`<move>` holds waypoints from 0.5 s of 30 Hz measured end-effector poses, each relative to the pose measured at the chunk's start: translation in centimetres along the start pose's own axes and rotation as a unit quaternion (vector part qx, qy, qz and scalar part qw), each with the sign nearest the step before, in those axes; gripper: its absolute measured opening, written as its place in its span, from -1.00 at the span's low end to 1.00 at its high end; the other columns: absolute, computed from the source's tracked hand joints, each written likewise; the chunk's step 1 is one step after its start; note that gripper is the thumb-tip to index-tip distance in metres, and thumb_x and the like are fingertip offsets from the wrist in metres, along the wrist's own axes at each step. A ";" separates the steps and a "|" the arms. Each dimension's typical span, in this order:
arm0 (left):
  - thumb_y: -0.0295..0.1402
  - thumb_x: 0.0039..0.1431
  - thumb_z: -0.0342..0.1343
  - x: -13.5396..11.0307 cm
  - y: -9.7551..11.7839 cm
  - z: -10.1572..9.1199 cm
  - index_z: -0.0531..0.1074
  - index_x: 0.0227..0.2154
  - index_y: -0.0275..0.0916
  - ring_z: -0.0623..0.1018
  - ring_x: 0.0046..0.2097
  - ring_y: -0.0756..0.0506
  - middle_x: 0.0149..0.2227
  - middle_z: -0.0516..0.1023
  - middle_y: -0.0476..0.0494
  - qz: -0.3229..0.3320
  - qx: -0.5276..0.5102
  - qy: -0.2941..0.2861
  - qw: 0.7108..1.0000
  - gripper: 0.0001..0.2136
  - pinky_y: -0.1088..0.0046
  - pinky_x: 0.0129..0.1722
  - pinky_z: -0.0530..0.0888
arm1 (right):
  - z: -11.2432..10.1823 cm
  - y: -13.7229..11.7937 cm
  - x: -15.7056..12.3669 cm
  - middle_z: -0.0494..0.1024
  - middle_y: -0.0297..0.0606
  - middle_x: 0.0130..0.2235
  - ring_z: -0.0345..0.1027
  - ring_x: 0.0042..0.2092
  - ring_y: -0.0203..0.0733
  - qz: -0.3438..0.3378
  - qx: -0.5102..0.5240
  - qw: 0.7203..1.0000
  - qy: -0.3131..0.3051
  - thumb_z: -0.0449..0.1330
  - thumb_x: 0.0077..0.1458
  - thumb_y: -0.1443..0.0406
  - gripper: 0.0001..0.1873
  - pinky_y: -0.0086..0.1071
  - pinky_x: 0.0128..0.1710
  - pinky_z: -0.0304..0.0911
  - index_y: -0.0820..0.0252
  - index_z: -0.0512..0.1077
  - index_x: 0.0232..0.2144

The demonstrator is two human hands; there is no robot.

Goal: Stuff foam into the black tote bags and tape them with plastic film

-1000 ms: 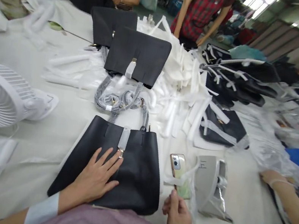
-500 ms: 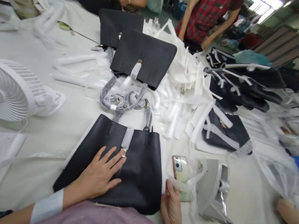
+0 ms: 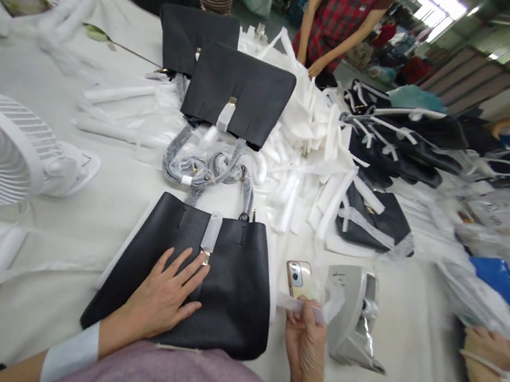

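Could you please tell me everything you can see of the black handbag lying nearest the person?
The black handbag lies flat on the white table, its bottom edge toward the person. It looks like grained leather, with two slits near the top and a centre tab wrapped in white foam above a gold clasp. A plastic-wrapped strap runs up from its top edge. The left hand rests open on it; the right hand, pinching a white strip, is just beside its right edge.

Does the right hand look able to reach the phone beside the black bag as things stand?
Probably yes: the phone lies uncovered just beyond the right hand, though that hand already holds a white strip.
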State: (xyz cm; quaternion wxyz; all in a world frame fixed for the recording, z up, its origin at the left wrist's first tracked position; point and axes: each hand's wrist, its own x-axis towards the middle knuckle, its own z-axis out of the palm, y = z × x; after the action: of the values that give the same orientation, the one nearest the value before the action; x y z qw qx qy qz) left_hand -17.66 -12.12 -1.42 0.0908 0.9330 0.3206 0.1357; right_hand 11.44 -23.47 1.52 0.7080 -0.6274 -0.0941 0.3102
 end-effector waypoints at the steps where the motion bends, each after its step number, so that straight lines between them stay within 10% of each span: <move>1: 0.07 0.28 -0.03 0.0 0.0 0.0 0.21 0.28 -0.09 0.20 0.31 -0.34 0.36 0.11 -0.05 0.001 0.000 0.001 1.000 -0.41 -0.10 0.30 0.06 | -0.1 -0.4 0.0 0.41 -0.45 -0.39 0.22 -0.46 -0.40 -0.003 0.001 1.000 0.003 0.51 -0.29 0.11 -0.51 -0.49 -0.50 0.24 0.16 0.35 -0.41; 15: -0.10 0.32 -0.04 0.0 0.1 -0.3 0.21 0.28 -0.14 0.21 0.30 -0.36 0.36 0.11 -0.11 0.013 0.020 -0.002 1.000 -0.48 -0.11 0.27 0.10 | -2.7 -4.5 2.8 0.47 -0.43 -0.42 0.39 -0.43 -0.29 -0.089 -0.075 0.981 0.158 0.50 -0.42 0.23 -0.39 -0.43 -0.44 0.38 0.19 0.37 -0.25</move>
State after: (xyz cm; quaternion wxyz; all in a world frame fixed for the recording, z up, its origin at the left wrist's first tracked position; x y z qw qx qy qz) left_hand -17.66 -12.21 -1.15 0.0712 0.9389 0.3113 0.1282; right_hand 16.55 -24.20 4.57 0.6899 -0.7087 -0.0594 0.1355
